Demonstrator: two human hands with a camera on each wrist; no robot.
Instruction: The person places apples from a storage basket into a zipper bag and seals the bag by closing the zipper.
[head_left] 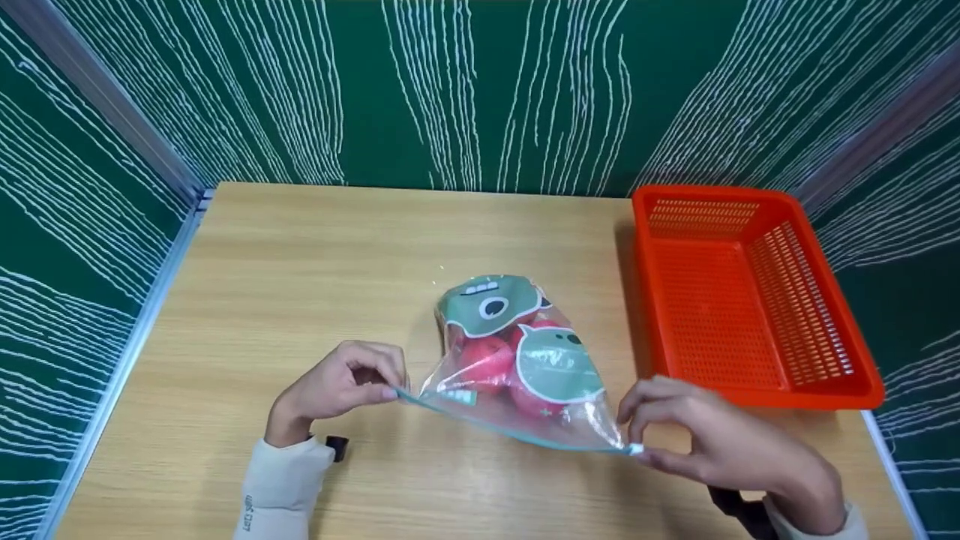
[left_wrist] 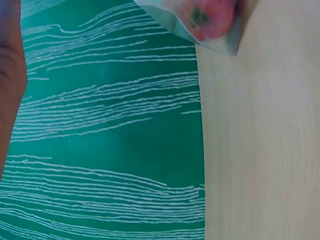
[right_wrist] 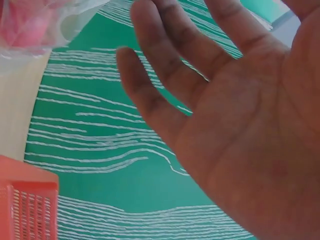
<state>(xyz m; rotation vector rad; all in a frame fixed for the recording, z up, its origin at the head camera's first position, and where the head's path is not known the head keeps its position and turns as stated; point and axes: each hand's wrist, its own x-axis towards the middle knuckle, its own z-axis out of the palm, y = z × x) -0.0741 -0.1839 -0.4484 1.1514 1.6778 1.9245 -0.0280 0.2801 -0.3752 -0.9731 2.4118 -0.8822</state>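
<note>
A clear zip bag [head_left: 480, 416] with green cartoon faces printed on it lies in the middle of the table, its teal zip edge toward me. Inside are several red round fruits [head_left: 486, 361]; one fruit [left_wrist: 212, 17] with a green patch shows through the plastic in the left wrist view. My left hand [head_left: 341, 382] pinches the left end of the zip edge between thumb and fingertips. At the other end, my right hand [head_left: 705, 431] pinches the corner by a small white slider [head_left: 636, 449]. The zip edge is stretched between both hands.
A red-orange plastic basket [head_left: 712, 315] with slotted walls stands on the right of the wooden table [head_left: 300, 262]. Green panels [head_left: 487, 97] with white wavy lines rise behind the table and along both sides.
</note>
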